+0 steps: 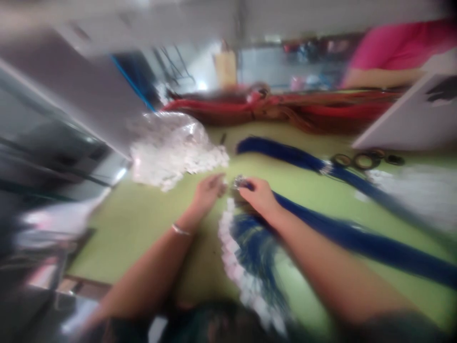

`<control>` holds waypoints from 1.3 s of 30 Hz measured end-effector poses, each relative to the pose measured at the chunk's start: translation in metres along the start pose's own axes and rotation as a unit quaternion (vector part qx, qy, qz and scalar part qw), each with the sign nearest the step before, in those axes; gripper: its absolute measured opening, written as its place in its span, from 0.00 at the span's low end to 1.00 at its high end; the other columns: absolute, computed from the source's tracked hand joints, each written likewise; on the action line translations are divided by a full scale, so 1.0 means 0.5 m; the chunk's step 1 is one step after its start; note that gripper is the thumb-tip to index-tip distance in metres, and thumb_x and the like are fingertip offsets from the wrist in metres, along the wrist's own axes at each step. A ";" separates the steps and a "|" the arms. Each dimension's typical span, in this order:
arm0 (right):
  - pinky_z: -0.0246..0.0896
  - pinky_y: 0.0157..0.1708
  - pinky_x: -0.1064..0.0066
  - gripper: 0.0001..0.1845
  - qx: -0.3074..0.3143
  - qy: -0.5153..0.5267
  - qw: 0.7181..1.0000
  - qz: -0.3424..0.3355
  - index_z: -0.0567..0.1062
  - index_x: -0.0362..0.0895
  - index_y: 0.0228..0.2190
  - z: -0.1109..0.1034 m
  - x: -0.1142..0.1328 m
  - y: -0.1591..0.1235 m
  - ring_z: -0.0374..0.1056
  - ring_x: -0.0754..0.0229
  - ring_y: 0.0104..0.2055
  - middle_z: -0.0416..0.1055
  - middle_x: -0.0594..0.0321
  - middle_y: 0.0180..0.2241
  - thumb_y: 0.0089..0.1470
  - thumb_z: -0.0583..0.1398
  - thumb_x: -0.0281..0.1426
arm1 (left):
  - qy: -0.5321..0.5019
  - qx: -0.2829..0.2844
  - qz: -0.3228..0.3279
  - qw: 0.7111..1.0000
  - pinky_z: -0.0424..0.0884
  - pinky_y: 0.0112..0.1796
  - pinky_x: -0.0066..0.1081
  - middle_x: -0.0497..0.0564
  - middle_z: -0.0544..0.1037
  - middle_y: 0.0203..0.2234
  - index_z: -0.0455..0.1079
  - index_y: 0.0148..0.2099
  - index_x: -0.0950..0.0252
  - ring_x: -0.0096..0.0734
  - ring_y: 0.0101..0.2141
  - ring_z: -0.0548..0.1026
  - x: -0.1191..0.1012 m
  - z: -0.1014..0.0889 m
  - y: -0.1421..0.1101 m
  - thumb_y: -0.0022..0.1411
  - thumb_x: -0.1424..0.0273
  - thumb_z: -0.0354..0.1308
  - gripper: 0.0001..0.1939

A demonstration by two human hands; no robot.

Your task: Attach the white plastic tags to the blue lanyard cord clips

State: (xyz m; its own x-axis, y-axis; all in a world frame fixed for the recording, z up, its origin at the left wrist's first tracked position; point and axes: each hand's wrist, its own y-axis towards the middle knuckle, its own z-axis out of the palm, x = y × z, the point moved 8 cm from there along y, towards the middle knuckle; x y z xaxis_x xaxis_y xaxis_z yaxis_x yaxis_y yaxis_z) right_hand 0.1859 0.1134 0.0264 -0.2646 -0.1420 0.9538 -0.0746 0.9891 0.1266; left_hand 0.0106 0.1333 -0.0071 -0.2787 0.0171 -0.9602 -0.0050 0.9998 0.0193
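My left hand [210,191], with a bracelet at the wrist, is closed in a pinch near the middle of the table. A small white piece, blurred but like a connector, shows at its fingertips. Just to its right, my right hand [260,193] grips the end of a bundle of blue wires [321,226], whose tips poke out toward the left hand. The bundle runs under the right forearm to the right edge. Below the hands, blue wires [255,243] fan out with white connectors [232,252] on their ends. Motion blur hides fine detail.
A clear plastic bag with a heap of white connectors [174,157] lies at the back left. Behind the hands is another blue wire bundle [282,151]; tape rolls [364,160] lie beyond it. Red and brown wires [303,109] cross the back, near a person in a pink sleeve [389,47].
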 end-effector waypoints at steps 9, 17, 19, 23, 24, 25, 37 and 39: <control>0.59 0.32 0.73 0.06 -0.009 -0.051 0.998 -0.031 0.75 0.42 0.25 0.000 0.000 -0.006 0.66 0.62 0.29 0.73 0.65 0.25 0.43 0.58 0.28 | -0.135 0.091 -0.089 0.983 0.60 0.21 0.23 0.50 0.72 0.21 0.70 0.32 0.67 0.22 0.20 0.65 0.004 0.054 -0.037 0.57 0.63 0.60 0.11; 0.58 0.31 0.73 0.07 0.014 -0.115 0.992 -0.043 0.75 0.43 0.28 0.015 -0.006 -0.012 0.65 0.63 0.27 0.74 0.64 0.26 0.47 0.58 0.31 | -0.108 0.101 -0.116 0.982 0.52 0.16 0.22 0.49 0.69 0.17 0.69 0.26 0.65 0.21 0.17 0.59 -0.001 0.066 -0.043 0.58 0.60 0.58 0.15; 0.57 0.30 0.73 0.06 0.015 -0.128 0.990 -0.051 0.74 0.43 0.28 0.016 -0.004 -0.013 0.65 0.63 0.27 0.73 0.64 0.25 0.47 0.58 0.31 | -0.108 0.103 -0.136 0.979 0.49 0.15 0.22 0.47 0.67 0.15 0.68 0.24 0.66 0.19 0.15 0.57 -0.001 0.070 -0.048 0.58 0.59 0.58 0.17; 0.56 0.29 0.73 0.06 0.010 -0.153 0.986 -0.061 0.74 0.43 0.28 0.014 0.000 -0.012 0.65 0.63 0.26 0.73 0.64 0.26 0.47 0.58 0.31 | -0.117 0.094 -0.157 0.976 0.49 0.15 0.21 0.46 0.66 0.14 0.67 0.25 0.67 0.18 0.14 0.57 -0.002 0.067 -0.056 0.56 0.56 0.60 0.18; 0.56 0.29 0.73 0.06 0.010 -0.162 0.985 -0.058 0.74 0.44 0.28 0.014 0.001 -0.011 0.65 0.63 0.26 0.73 0.64 0.26 0.47 0.58 0.31 | -0.123 0.095 -0.154 0.976 0.51 0.16 0.21 0.46 0.67 0.15 0.68 0.26 0.67 0.18 0.15 0.58 -0.005 0.065 -0.057 0.55 0.56 0.61 0.18; 0.56 0.29 0.72 0.06 0.011 -0.172 0.983 -0.056 0.74 0.44 0.29 0.014 0.001 -0.011 0.65 0.62 0.26 0.73 0.64 0.25 0.47 0.58 0.31 | -0.131 0.097 -0.150 0.975 0.52 0.16 0.21 0.46 0.68 0.16 0.69 0.27 0.67 0.18 0.15 0.60 -0.008 0.063 -0.058 0.54 0.57 0.62 0.18; 0.57 0.31 0.73 0.04 0.010 -0.148 0.987 -0.056 0.75 0.43 0.27 0.011 -0.009 -0.007 0.67 0.63 0.28 0.75 0.64 0.26 0.46 0.60 0.30 | -0.110 0.085 -0.093 0.986 0.52 0.17 0.22 0.45 0.68 0.15 0.74 0.34 0.69 0.18 0.16 0.59 -0.017 0.074 -0.054 0.53 0.61 0.64 0.14; 0.56 0.30 0.73 0.04 0.014 -0.140 0.989 -0.041 0.75 0.43 0.25 0.007 -0.011 -0.004 0.66 0.64 0.27 0.74 0.65 0.25 0.46 0.60 0.30 | -0.107 0.078 -0.083 0.988 0.53 0.17 0.22 0.47 0.70 0.17 0.74 0.35 0.68 0.18 0.16 0.60 -0.017 0.072 -0.053 0.54 0.60 0.63 0.15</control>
State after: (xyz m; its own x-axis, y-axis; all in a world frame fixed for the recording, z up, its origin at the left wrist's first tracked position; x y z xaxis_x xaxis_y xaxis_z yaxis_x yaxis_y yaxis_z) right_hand 0.1842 0.1121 0.0202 -0.5118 -0.2303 0.8277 -0.1323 0.9730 0.1889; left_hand 0.0476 0.1071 -0.0096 -0.0766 -0.1631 -0.9836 0.1198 0.9779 -0.1715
